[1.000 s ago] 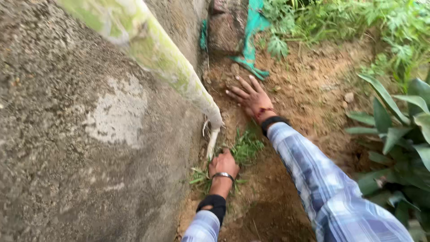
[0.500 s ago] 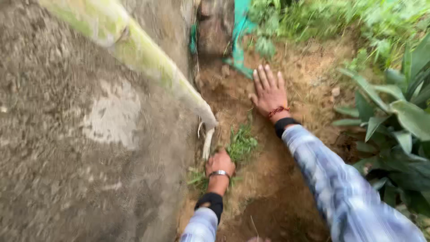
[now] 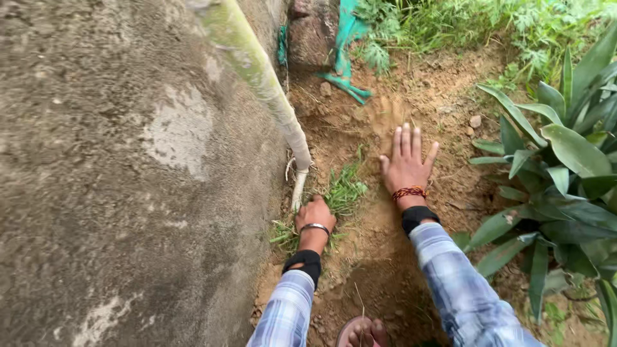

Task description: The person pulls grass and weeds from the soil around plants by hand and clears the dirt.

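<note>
Soil under our right hand (image 3: 406,165) — it has slid nearer, fingers spread flat and holding nothing. Our left hand (image 3: 314,215) stays clenched on the grass tuft (image 3: 342,193) beside the pale pipe (image 3: 299,186) at the wall (image 3: 128,173).

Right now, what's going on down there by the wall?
A person crouches on bare soil beside a rough concrete wall. Their left hand is closed around a small tuft of grass at the foot of a pale pipe. Their right hand lies flat, fingers spread, on the dirt. A broad-leaved plant grows to the right.
</note>
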